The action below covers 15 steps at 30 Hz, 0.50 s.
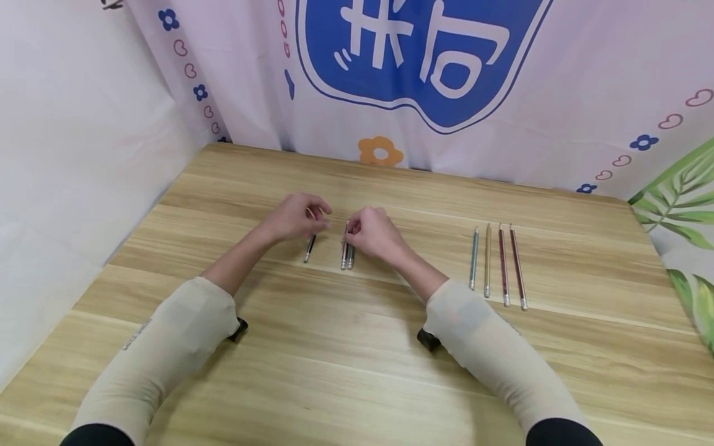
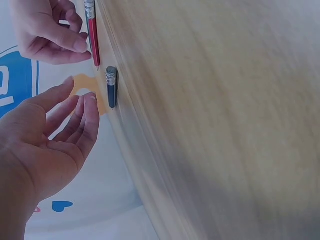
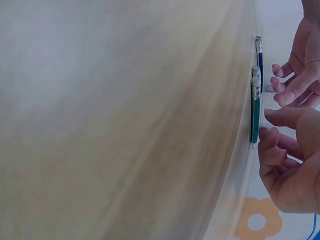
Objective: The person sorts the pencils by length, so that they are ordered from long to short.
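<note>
My left hand is just above a short dark pencil, its fingers loosely bent and holding nothing. In the left wrist view this pencil lies apart from the left hand's fingertips. My right hand is over two pencils lying side by side, one reddish and one green. The right wrist view has the green pencil beside the right hand, whose thumb and fingertips stand apart with a gap between them; whether they touch a pencil is hard to tell.
On the right of the wooden table lie a blue-green pencil, a yellowish pencil and two dark red pencils, side by side and spaced apart. A printed cloth hangs behind the table's back edge.
</note>
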Motion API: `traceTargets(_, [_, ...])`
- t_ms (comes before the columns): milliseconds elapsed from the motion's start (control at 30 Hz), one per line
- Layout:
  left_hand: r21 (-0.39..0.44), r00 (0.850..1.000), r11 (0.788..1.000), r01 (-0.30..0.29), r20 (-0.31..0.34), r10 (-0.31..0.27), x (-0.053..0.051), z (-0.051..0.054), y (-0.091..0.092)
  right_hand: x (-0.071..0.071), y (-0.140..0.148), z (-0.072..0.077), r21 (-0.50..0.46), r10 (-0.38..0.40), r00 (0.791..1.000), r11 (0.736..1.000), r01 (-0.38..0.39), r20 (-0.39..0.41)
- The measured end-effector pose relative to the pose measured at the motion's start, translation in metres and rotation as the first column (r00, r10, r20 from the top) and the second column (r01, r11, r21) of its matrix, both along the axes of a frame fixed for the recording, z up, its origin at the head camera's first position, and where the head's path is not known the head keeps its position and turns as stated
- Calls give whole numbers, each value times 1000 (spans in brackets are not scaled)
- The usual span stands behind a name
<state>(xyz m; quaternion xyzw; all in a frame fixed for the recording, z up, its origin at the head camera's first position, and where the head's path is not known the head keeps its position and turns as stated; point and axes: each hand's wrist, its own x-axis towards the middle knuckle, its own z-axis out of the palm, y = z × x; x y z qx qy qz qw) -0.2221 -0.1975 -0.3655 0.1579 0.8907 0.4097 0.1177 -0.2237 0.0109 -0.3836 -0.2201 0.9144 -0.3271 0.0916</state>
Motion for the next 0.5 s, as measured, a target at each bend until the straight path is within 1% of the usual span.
traceTargets(200, [-4, 1000, 1000, 8, 0, -8, 0, 0, 0, -2, -3, 0, 19, -11, 1000, 1000, 11, -2])
traceTargets(500, [1, 1000, 1000, 5, 4, -5, 0, 3, -1, -1, -9, 2, 27, -3, 1000, 1000, 2, 5])
